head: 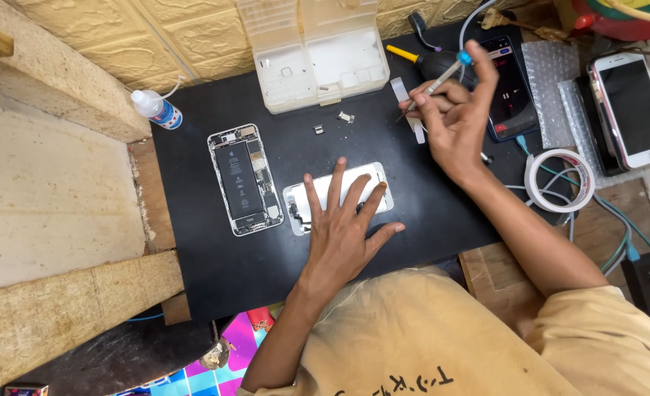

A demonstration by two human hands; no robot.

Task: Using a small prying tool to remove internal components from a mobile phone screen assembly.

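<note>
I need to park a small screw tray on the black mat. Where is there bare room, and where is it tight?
Bare mat lies below the opened phone, left of the left hand. A smaller patch sits between the squeeze bottle and the clear parts box. It is crowded near the right hand holding the screwdriver: tape roll, cables, phones.

A white phone screen panel (339, 192) lies flat, face down, on the black mat (193, 279); a slim screwdriver (442, 77) is tilted.

Mustard-tan short-sleeved shirt (442, 337), dark lettering along its hem, bare forearms running up over the black mat (193, 242).
</note>
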